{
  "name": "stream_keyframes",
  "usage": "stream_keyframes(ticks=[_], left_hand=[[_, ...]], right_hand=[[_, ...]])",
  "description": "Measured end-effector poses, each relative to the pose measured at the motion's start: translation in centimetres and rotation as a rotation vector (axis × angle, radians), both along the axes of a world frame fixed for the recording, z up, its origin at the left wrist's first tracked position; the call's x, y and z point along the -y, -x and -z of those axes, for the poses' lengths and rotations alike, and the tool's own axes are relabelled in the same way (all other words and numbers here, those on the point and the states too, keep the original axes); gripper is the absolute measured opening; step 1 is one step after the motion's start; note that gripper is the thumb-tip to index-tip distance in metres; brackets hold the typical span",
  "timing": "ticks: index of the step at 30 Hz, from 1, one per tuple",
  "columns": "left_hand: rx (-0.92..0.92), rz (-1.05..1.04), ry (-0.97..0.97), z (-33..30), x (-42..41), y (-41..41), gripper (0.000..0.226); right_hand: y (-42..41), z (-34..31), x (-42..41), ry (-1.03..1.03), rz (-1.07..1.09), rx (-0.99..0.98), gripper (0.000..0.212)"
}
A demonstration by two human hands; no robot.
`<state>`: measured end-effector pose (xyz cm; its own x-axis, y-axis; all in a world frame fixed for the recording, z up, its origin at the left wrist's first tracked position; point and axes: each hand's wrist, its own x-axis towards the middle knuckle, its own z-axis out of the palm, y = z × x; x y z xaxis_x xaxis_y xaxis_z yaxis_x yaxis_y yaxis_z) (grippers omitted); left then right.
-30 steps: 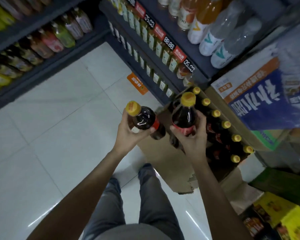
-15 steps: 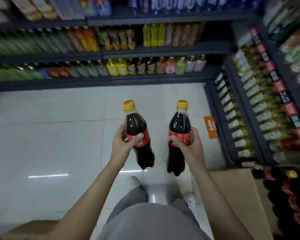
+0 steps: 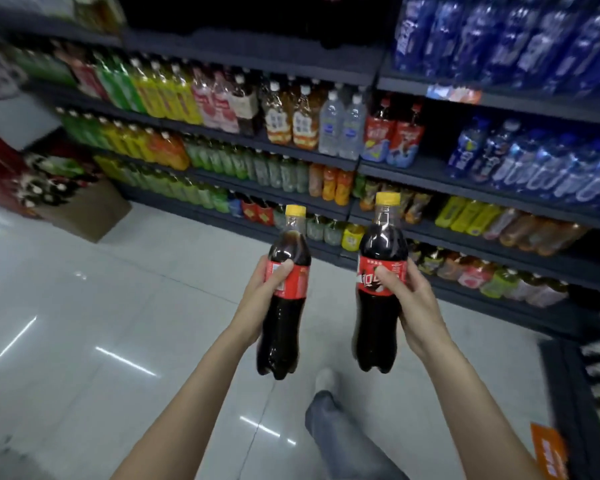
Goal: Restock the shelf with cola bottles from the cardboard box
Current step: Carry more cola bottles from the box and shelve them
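Between the curled fingers of the left hand [image 3: 257, 299], one upright cola bottle [image 3: 284, 292] gripped at its red label, second cola bottle [image 3: 381, 282] clasped likewise in the right hand [image 3: 413, 306], stocked shelf [image 3: 430, 174] beyond the fingertips, tiled floor [image 3: 84, 323] below.

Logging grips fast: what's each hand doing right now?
Left hand: grips a cola bottle.
Right hand: grips another cola bottle.

Two cola bottles held upright above the pale tiled floor [image 3: 84, 323]: left hand [image 3: 258, 299] wrapped round the left bottle [image 3: 284, 292], right hand [image 3: 407, 299] round the right bottle [image 3: 378, 289]. Ahead, shelves [image 3: 430, 168] packed with colourful drinks.
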<state>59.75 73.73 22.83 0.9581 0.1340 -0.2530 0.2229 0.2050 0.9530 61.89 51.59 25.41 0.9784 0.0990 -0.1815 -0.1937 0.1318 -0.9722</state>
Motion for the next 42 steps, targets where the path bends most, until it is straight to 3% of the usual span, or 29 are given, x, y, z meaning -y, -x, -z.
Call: stream_keyframes(ticks=[5,11,17,21,32,35,42], left_hand=[[0.101,-0.066,-0.055,-2.1,-5.6,-11.3,0.044],[0.253,-0.197,-0.188,-7.2,-10.6,-24.8,0.039],[0.516,-0.157,-0.410,-10.5,-14.4,-39.3,0.067],[0.588,-0.144,-0.387,-11.1,-16.2,-49.4,0.078],[0.660,0.092,-0.274,-13.0,-15.7,-70.4,0.070],[0.594,0.082,-0.261,-12.7,-15.2,-73.6,0.067],[0.474,0.014,-0.377,-12.4,-13.7,-77.5,0.082]], right_hand=[[-13.4,-2.4,-5.9,-0.086,-0.117,0.066,0.092],[-27.9,-5.9,-11.9,-0.003,-0.059,0.361,0.058],[-40.5,-8.6,-15.0,0.270,0.038,0.658,0.066],[-48.0,-9.3,-15.3,0.342,0.186,0.723,0.068],[-63.7,-9.5,-17.7,0.474,0.564,0.639,0.074],[-66.3,-9.3,-18.0,0.417,0.642,0.566,0.076],[-69.5,-9.2,-18.9,0.385,0.806,0.515,0.070]])
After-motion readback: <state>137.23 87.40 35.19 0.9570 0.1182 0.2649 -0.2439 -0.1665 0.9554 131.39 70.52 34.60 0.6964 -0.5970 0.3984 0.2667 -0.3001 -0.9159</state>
